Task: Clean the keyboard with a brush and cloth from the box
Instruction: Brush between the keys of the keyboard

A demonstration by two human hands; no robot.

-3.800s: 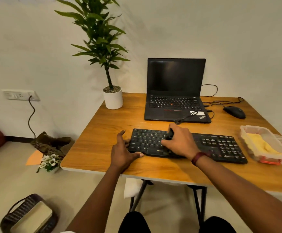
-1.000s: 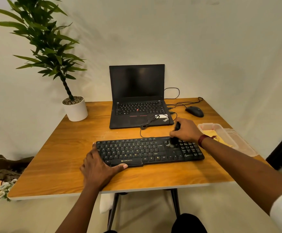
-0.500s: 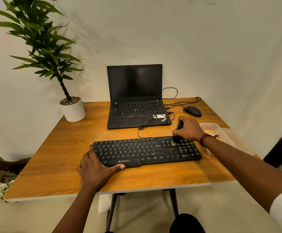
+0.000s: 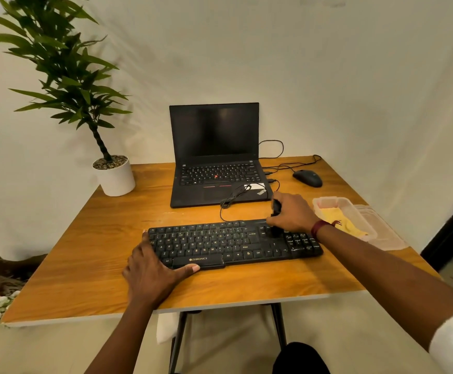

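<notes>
The right hand (image 4: 294, 213) has its grip clamped on the brush (image 4: 276, 211) over the keyboard (image 4: 220, 244); left hand (image 4: 152, 271) lies flat.

The keyboard (image 4: 233, 242) is a black full-size Zebronics one, lying flat near the front edge of the surface (image 4: 85, 238), its cable looping off the back edge. The brush (image 4: 276, 221) is small and dark, standing pretty much upright with its bristle end down on the keys just left of the numpad. Off to the right sits the box (image 4: 328, 202), a clear plastic tub with no lid on, and the yellow cloth (image 4: 346, 225) is crumpled inside it.
</notes>
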